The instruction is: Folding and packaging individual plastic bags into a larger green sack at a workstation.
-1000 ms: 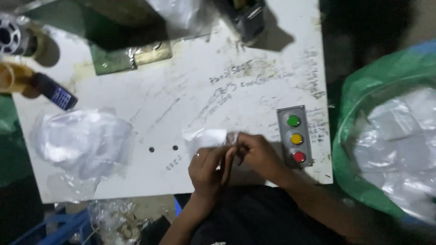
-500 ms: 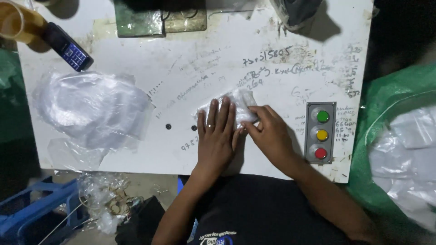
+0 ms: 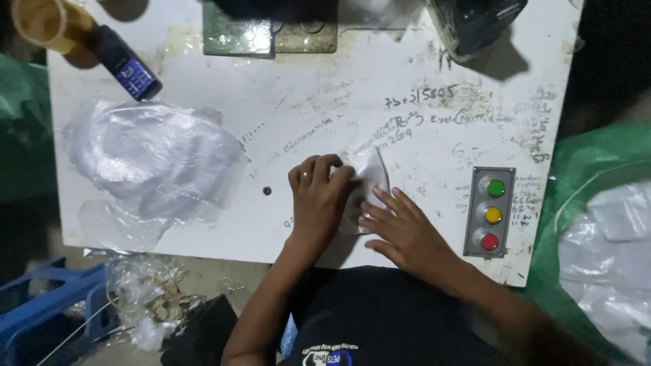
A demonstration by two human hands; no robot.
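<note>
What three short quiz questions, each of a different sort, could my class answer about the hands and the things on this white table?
1. True or false: both hands rest on the small clear bag.
2. Which lamp on the button box sits nearest the person? A green, B yellow, C red.
3. Fill in: the pile of clear bags lies to the person's ____ side.

Key
1. True: the left hand and the right hand press it onto the table.
2. C.
3. Left.
</note>
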